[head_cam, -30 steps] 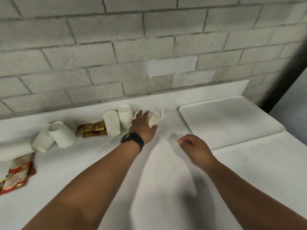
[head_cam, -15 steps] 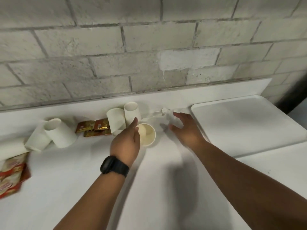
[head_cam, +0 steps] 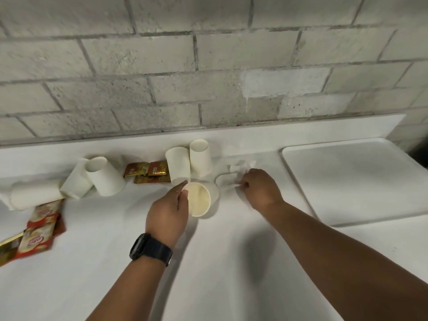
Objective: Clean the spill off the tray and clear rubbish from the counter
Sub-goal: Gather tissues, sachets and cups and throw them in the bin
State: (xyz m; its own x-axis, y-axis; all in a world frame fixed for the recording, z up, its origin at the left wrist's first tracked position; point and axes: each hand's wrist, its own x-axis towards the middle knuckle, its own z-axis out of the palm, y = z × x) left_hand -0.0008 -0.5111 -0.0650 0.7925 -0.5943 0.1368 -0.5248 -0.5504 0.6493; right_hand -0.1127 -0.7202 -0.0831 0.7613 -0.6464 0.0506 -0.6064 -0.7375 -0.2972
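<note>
Gripping a stained paper cup [head_cam: 198,200] on the counter [head_cam: 115,262], the left hand [head_cam: 166,214] curls round its rim; the right hand [head_cam: 260,189] pinches crumpled tissue [head_cam: 238,169] beside the tray [head_cam: 354,181].

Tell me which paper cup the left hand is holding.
The stained cup nearest the camera, gripped by the left hand; the other cups sit untouched behind it.

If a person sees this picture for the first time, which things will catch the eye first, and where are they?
The eye goes first to the left hand, which grips an open paper cup at the counter's middle, and to the right hand pinching crumpled white wrapping beside it. Behind stand upside-down paper cups and brown sachets; a white tray lies at the right.
</note>
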